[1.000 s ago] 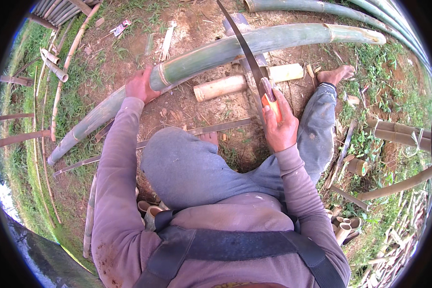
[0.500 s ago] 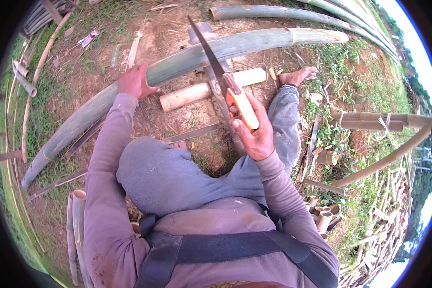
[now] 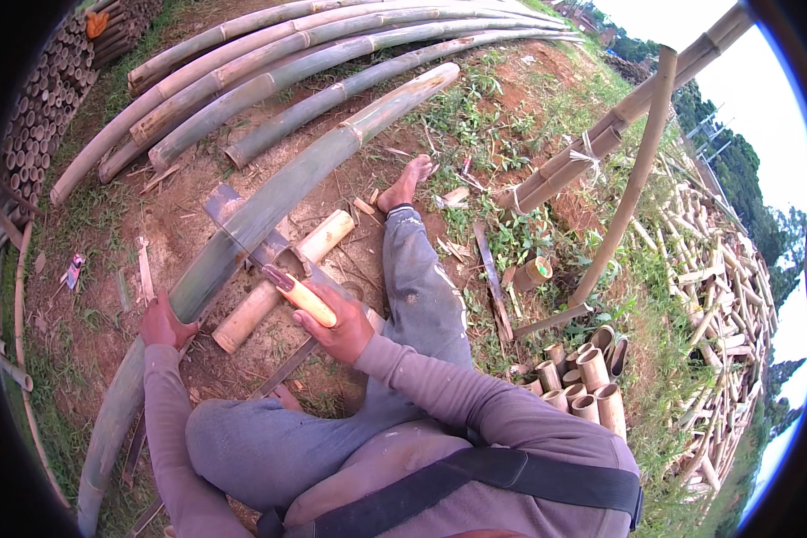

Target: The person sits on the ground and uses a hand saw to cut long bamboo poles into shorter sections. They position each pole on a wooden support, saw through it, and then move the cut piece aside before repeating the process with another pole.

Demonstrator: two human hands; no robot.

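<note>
I sit on bare ground with a long green bamboo pole [image 3: 269,202] lying across in front of me. My left hand [image 3: 163,325] presses down on the pole near its lower part. My right hand [image 3: 334,325] grips the pale wooden handle of a machete [image 3: 258,260]; its dark blade lies against the pole's side. A short pale bamboo log [image 3: 282,280] lies under the pole, just beyond the blade. My outstretched leg in grey trousers and bare foot [image 3: 405,183] point away to the right of the log.
More long bamboo poles [image 3: 269,54] lie side by side at the back. A stack of cut poles [image 3: 45,108] stands at the left. Several short bamboo cups [image 3: 583,381] sit at my right, near a leaning bamboo frame [image 3: 632,170] and a heap of split pieces [image 3: 722,296].
The view has swung to the right. My right hand has brought the machete down from a raised position onto the pole's side. My left hand stays on the pole.
</note>
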